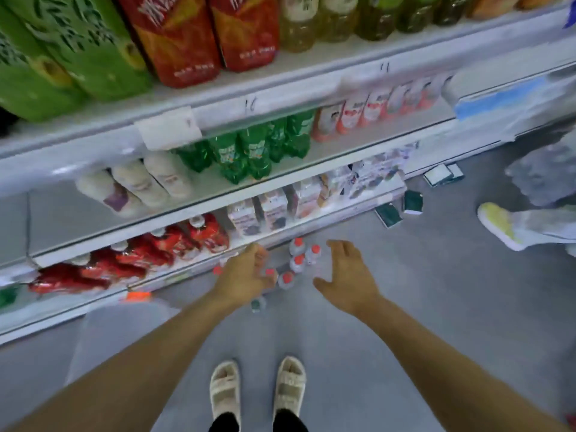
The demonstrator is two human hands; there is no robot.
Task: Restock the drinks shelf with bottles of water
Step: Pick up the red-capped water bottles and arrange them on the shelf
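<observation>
- Left grip (246, 275): fingers relaxed, holding nothing.
- Right grip (346, 272): fingers spread, holding nothing.
- Red-capped water bottles (297, 260): at least six visible, upright on the floor (436, 307) beneath both.

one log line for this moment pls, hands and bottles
left hand: open, above water bottles | right hand: open, empty | bottles: standing on floor by shelf

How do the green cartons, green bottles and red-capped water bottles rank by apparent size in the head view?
1. Green cartons, though they sit nearest the camera.
2. Green bottles.
3. Water bottles on the floor, farthest away.
</observation>
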